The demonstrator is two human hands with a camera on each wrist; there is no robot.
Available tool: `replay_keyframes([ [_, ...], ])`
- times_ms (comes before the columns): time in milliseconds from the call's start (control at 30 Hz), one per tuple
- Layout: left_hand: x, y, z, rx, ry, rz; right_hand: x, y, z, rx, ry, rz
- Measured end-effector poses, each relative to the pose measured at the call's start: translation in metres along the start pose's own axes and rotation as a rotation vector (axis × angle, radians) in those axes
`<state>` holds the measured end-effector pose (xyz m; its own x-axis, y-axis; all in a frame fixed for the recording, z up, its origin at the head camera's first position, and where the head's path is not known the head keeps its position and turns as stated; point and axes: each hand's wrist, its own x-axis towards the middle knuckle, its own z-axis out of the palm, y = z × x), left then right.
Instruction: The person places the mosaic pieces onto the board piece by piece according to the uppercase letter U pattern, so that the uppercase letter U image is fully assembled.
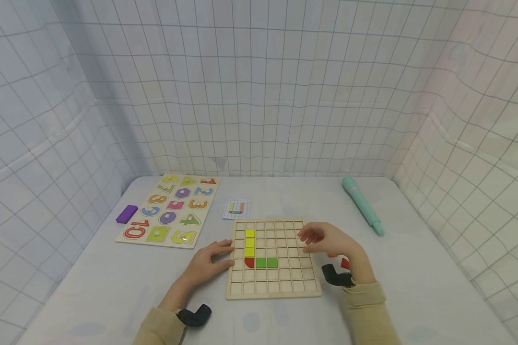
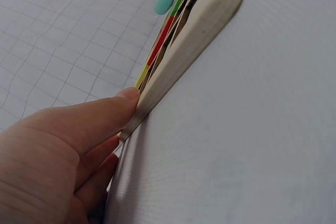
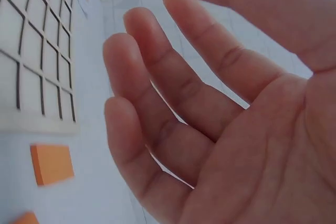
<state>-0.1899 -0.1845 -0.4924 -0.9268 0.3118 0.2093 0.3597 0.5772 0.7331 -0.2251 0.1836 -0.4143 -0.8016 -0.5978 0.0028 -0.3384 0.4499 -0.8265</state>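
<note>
A wooden grid board (image 1: 280, 288) lies flat in front of me. In its left part three yellow squares (image 1: 250, 242) form a column, with a red quarter-circle piece (image 1: 250, 263) below them and two green squares (image 1: 266, 263) running right from it. My left hand (image 1: 206, 263) rests at the board's left edge, thumb and fingertips against the rim. Over the right side of the board hovers my right hand (image 1: 328, 238), palm bare and fingers loosely bent around nothing. Beside the board, under that hand, lie an orange piece (image 3: 53, 164) and a red piece (image 1: 345, 263).
Behind the board lies a small pattern card (image 1: 237, 215) with a coloured U shape. A number-and-shape puzzle board (image 1: 179, 191) is at the left, a purple block (image 1: 127, 214) beside it. At the back right lies a teal tube (image 1: 362, 205). Grid-patterned curtains (image 1: 259, 96) enclose the table.
</note>
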Motion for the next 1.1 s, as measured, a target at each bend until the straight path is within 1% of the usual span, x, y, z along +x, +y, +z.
replay_keyframes([
  [200,0.0,0.0,0.0,0.002,0.0,0.0,-0.017,0.015,-0.018,0.037,0.047,0.004],
  [367,0.001,0.0,0.0,0.005,0.001,0.01,-0.031,0.028,-0.028,0.048,0.077,0.044],
  [433,0.001,0.0,0.0,0.006,0.0,0.013,-0.035,0.032,-0.031,0.059,0.086,0.068],
  [700,0.0,0.001,-0.001,-0.005,0.004,0.023,-0.046,0.046,-0.035,0.126,0.104,0.117],
  [800,0.0,0.001,0.0,-0.009,0.005,0.024,-0.05,0.051,-0.035,0.149,0.096,0.144],
  [967,0.0,0.001,0.0,-0.004,0.005,0.027,-0.055,0.057,-0.036,0.193,0.05,0.185],
  [1100,0.0,0.0,0.0,0.002,0.004,0.03,-0.058,0.061,-0.036,0.183,0.018,0.209],
])
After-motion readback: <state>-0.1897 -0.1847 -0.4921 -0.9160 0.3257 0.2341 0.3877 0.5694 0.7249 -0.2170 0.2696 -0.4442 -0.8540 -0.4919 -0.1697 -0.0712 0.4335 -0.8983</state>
